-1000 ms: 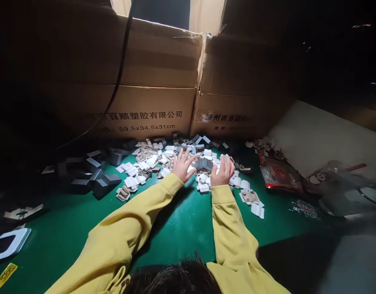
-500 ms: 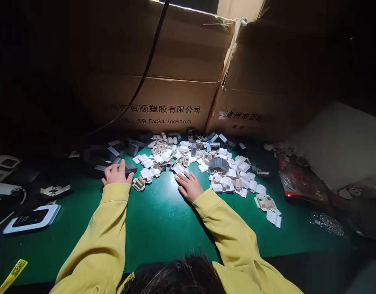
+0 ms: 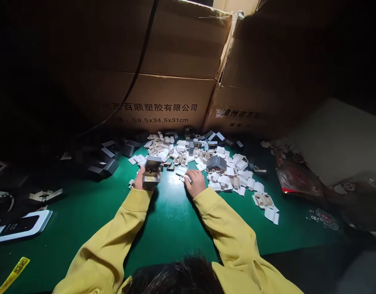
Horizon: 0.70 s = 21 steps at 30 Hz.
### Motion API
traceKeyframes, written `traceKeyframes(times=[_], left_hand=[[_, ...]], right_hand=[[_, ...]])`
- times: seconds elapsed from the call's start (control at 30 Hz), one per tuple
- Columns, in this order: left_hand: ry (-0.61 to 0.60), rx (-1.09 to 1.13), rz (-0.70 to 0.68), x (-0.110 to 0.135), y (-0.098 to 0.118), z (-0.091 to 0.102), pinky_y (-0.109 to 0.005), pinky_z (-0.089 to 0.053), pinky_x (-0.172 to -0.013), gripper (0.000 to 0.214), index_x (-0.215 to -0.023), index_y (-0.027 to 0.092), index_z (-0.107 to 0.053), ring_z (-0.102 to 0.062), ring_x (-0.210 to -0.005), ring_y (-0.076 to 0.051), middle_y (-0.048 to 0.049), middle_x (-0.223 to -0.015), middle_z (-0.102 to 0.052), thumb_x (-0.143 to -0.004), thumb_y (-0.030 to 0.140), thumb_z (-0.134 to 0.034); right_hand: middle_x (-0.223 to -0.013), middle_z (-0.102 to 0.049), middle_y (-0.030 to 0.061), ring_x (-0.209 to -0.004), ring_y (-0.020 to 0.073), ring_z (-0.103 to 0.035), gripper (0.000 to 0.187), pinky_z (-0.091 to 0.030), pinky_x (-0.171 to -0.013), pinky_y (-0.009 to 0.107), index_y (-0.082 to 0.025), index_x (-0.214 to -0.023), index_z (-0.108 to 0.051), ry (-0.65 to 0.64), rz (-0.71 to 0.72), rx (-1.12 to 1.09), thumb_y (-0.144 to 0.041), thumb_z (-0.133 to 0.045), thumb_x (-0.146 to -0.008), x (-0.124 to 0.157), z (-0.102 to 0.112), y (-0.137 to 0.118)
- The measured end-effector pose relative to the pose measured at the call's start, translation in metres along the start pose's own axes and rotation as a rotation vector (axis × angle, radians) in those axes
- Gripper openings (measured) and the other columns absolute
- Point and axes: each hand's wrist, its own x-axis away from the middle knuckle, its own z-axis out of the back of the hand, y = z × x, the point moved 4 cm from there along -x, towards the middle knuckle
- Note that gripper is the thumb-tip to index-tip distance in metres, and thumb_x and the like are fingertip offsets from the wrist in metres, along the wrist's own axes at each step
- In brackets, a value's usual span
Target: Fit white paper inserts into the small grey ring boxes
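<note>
My left hand [image 3: 139, 179] is closed around a small dark hinged box [image 3: 152, 164], held above the table. The box's lid stands raised, and a pale lining shows inside. To its right, my right hand [image 3: 195, 183] has its fingers curled on a small white folded card piece [image 3: 187, 178] at the near edge of a pile. Many similar white and tan card pieces [image 3: 225, 181] lie beyond and to the right of this hand. A dark box [image 3: 217, 163] rests on top of them.
More dark boxes [image 3: 107, 167] stand at the left on the green table [image 3: 172, 228]. Large cardboard cartons [image 3: 163, 92] wall off the back, with a black cable [image 3: 140, 65] hanging before them. A white-edged device [image 3: 23, 226] lies at left, a red plastic-wrapped packet [image 3: 298, 177] at right.
My left hand has moved right from the dark boxes and now holds one with its lid up. My right hand has shifted slightly right, its fingers curling onto a white piece.
</note>
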Motion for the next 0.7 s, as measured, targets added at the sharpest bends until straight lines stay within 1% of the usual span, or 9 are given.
traceKeyframes(times=[0.03, 0.07, 0.13, 0.17, 0.27, 0.33, 0.43, 0.53, 0.7], left_hand=[[-0.166, 0.137, 0.182, 0.001, -0.011, -0.019, -0.031, -0.041, -0.044, 0.052, -0.092, 0.014, -0.062, -0.049, -0.053, -0.016, -0.0098, -0.076, -0.061, -0.093, 0.055, -0.031], [-0.293, 0.272, 0.327, 0.003, -0.019, -0.036, -0.028, -0.033, -0.039, 0.053, -0.085, 0.016, -0.061, -0.043, -0.048, -0.014, -0.0082, -0.071, -0.058, -0.092, 0.058, -0.030], [-0.433, 0.520, 0.520, 0.004, -0.028, -0.062, -0.025, -0.025, -0.036, 0.052, -0.078, 0.017, -0.059, -0.037, -0.046, -0.011, -0.0063, -0.069, -0.054, -0.088, 0.062, -0.034], [-0.433, 0.608, 0.556, 0.001, -0.030, -0.071, -0.024, -0.024, -0.036, 0.051, -0.079, 0.017, -0.060, -0.036, -0.047, -0.011, -0.0059, -0.069, -0.053, -0.088, 0.061, -0.036], [-0.291, 0.734, 0.610, -0.009, -0.036, -0.082, -0.022, -0.028, -0.036, 0.045, -0.084, 0.017, -0.062, -0.043, -0.050, -0.012, -0.0070, -0.072, -0.057, -0.091, 0.054, -0.038], [-0.213, 0.753, 0.663, -0.010, -0.041, -0.083, -0.023, -0.034, -0.038, 0.044, -0.088, 0.016, -0.064, -0.051, -0.053, -0.013, -0.0088, -0.075, -0.061, -0.095, 0.048, -0.035], [-0.165, 0.719, 0.755, -0.004, -0.049, -0.080, -0.025, -0.044, -0.043, 0.041, -0.095, 0.014, -0.066, -0.060, -0.059, -0.016, -0.0111, -0.083, -0.068, -0.097, 0.041, -0.035], [-0.157, 0.651, 0.784, 0.001, -0.059, -0.075, -0.029, -0.051, -0.048, 0.036, -0.101, 0.014, -0.066, -0.064, -0.062, -0.017, -0.0126, -0.086, -0.071, -0.095, 0.038, -0.040], [-0.185, 0.621, 0.779, -0.003, -0.076, -0.071, -0.030, -0.054, -0.049, 0.040, -0.098, 0.016, -0.067, -0.067, -0.064, -0.018, -0.0121, -0.089, -0.073, -0.094, 0.044, -0.039]], right_hand=[[-0.106, -0.072, 0.0078, -0.103, 0.0249, -0.058, 0.019, -0.046, -0.088, 0.038, -0.021, -0.096, -0.070, 0.014, -0.008, 0.003, -0.025, -0.052, -0.090, -0.002, 0.002, 0.003], [-0.104, -0.072, 0.0080, -0.101, 0.0246, -0.058, 0.020, -0.047, -0.089, 0.038, -0.021, -0.095, -0.071, 0.023, -0.011, 0.005, -0.025, -0.051, -0.091, -0.004, 0.004, 0.004], [-0.101, -0.071, 0.0094, -0.098, 0.0244, -0.057, 0.022, -0.046, -0.093, 0.038, -0.019, -0.093, -0.072, 0.032, -0.011, 0.013, -0.026, -0.050, -0.092, -0.009, 0.007, 0.003], [-0.102, -0.071, 0.0098, -0.098, 0.0244, -0.057, 0.022, -0.046, -0.094, 0.038, -0.019, -0.093, -0.072, 0.023, -0.003, 0.021, -0.027, -0.051, -0.092, -0.013, 0.007, 0.000], [-0.107, -0.069, 0.0103, -0.103, 0.0259, -0.056, 0.020, -0.045, -0.095, 0.039, -0.018, -0.100, -0.073, -0.064, -0.020, 0.080, -0.028, -0.057, -0.091, -0.024, -0.001, -0.009], [-0.106, -0.070, 0.0104, -0.103, 0.0271, -0.056, 0.018, -0.046, -0.092, 0.039, -0.019, -0.099, -0.073, -0.132, -0.046, 0.114, -0.026, -0.061, -0.089, -0.029, -0.009, -0.011], [-0.098, -0.070, 0.0109, -0.099, 0.0274, -0.056, 0.015, -0.047, -0.086, 0.039, -0.020, -0.092, -0.074, -0.179, -0.073, 0.130, -0.026, -0.060, -0.090, -0.034, -0.016, -0.007], [-0.097, -0.070, 0.0102, -0.097, 0.0256, -0.057, 0.015, -0.046, -0.087, 0.038, -0.021, -0.089, -0.073, -0.156, -0.115, 0.063, -0.026, -0.058, -0.089, -0.033, -0.014, 0.002], [-0.091, -0.070, 0.0061, -0.079, 0.0193, -0.058, 0.020, -0.049, -0.081, 0.034, -0.022, -0.092, -0.072, -0.053, -0.253, -0.254, -0.034, -0.056, -0.090, -0.027, 0.004, 0.012]])
